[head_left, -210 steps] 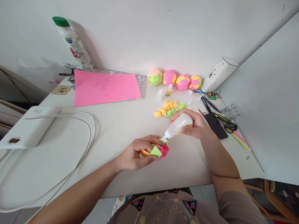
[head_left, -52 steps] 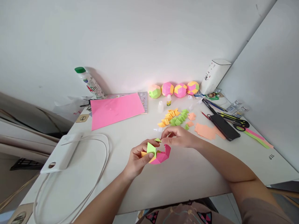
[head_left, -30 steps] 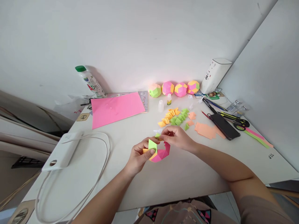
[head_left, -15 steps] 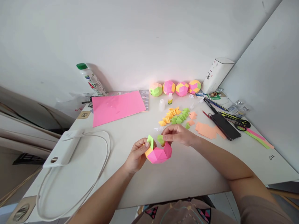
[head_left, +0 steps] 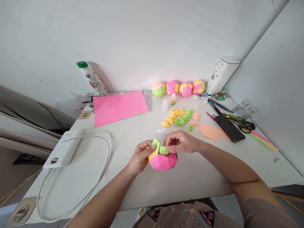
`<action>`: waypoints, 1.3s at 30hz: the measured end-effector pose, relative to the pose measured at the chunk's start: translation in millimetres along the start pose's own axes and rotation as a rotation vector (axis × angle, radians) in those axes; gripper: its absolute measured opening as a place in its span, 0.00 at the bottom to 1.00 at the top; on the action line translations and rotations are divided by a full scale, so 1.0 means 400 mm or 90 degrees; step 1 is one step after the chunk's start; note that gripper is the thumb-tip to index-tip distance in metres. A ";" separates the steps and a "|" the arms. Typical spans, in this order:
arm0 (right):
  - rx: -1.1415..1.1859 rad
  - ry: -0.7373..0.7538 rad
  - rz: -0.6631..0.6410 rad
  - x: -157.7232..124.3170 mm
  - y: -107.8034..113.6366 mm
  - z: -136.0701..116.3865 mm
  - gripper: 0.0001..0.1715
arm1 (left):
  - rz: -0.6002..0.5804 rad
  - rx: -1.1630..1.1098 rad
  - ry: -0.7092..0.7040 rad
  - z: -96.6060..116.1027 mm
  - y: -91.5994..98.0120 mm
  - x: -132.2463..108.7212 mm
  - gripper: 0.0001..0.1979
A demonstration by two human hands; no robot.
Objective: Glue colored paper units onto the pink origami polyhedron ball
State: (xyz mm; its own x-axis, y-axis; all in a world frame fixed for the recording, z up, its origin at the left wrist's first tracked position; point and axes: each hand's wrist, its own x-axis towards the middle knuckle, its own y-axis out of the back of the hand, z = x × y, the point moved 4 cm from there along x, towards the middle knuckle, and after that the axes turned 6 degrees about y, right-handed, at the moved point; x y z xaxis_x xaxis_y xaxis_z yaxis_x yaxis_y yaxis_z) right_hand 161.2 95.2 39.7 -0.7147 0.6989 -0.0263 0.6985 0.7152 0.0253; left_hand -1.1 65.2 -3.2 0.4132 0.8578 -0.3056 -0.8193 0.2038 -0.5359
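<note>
A partly formed folded-paper ball (head_left: 162, 162), pink with orange and green parts, is held above the table near the middle of the view. My left hand (head_left: 140, 156) pinches its left side, thumb at an upright green flap (head_left: 155, 145). My right hand (head_left: 181, 141) grips a small folded green paper piece (head_left: 163, 150) between thumb and fingers at the ball's open top. Its other fingers are curled behind. Beyond the hands lie folded orange pieces (head_left: 175, 114), green pieces (head_left: 182, 121) and peach pieces (head_left: 196, 117).
Several finished paper balls (head_left: 172, 87) line the wall, with small bottles (head_left: 164, 105) before them. Pink sheets (head_left: 120, 107) lie left, near a white power adapter (head_left: 63, 148) with looped cable. A phone (head_left: 230, 128), scissors (head_left: 247, 123) and peach sheets (head_left: 209, 132) are at right.
The green piece in my right hand has come down to the pink edge of the ball. The ball has tilted and sits slightly lower and further right.
</note>
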 end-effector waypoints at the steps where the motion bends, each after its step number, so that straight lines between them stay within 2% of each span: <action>1: -0.006 -0.001 -0.004 -0.001 -0.002 -0.002 0.10 | 0.000 0.003 -0.001 0.000 0.000 0.000 0.16; 21: -0.043 -0.052 -0.045 -0.005 0.001 -0.004 0.13 | -0.047 0.029 -0.014 0.002 -0.007 -0.002 0.17; 29: -0.010 -0.098 -0.073 -0.007 0.003 -0.005 0.13 | -0.046 0.036 0.027 -0.007 -0.003 -0.001 0.18; 39: -0.019 -0.103 -0.075 -0.006 0.004 -0.008 0.13 | -0.049 0.076 0.040 -0.010 -0.003 -0.005 0.19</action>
State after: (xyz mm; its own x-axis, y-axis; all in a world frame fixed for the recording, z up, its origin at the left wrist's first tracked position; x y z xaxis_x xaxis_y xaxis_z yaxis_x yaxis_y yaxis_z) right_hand 164.1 94.6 43.0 -0.7744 0.6032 -0.1908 0.6074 0.7932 0.0425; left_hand 0.6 61.6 -5.1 0.4978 0.8073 -0.3171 -0.8237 0.3256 -0.4641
